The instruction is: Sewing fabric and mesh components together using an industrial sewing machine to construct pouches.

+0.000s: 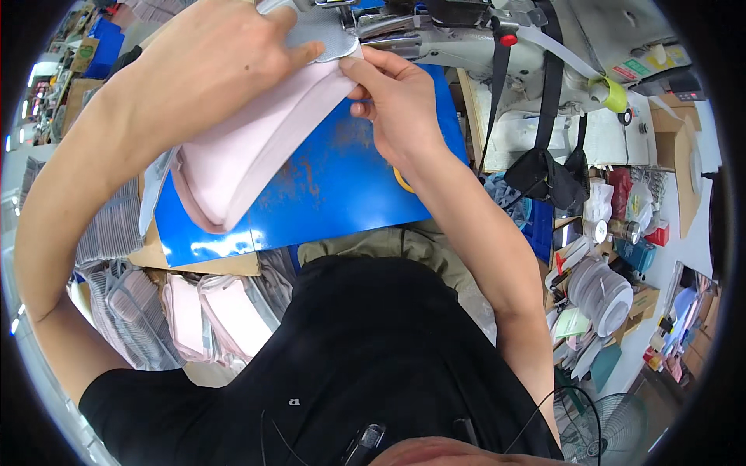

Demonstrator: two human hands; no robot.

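A pale pink fabric piece (pixel 241 155) with a raised, bound rim hangs over the front of a blue work surface (pixel 326 171). Grey mesh fabric (pixel 318 29) lies at its far end, under the metal parts of a sewing machine (pixel 388 35). My left hand (pixel 245 50) is curled over the far left part of the piece, with one fingertip pressing on the grey mesh; its other fingers are partly hidden or cut off by the top edge. My right hand (pixel 400 97) pinches the corner where the pink rim meets the mesh, between thumb and fingers.
Stacks of grey pieces (pixel 116 221) and bundled pink pieces (pixel 233 307) sit at the left, below the work surface. Black pouches (pixel 548 179) hang from straps at the right. Beyond them are white spools (pixel 602 295), and a fan (pixel 610 427) stands at lower right.
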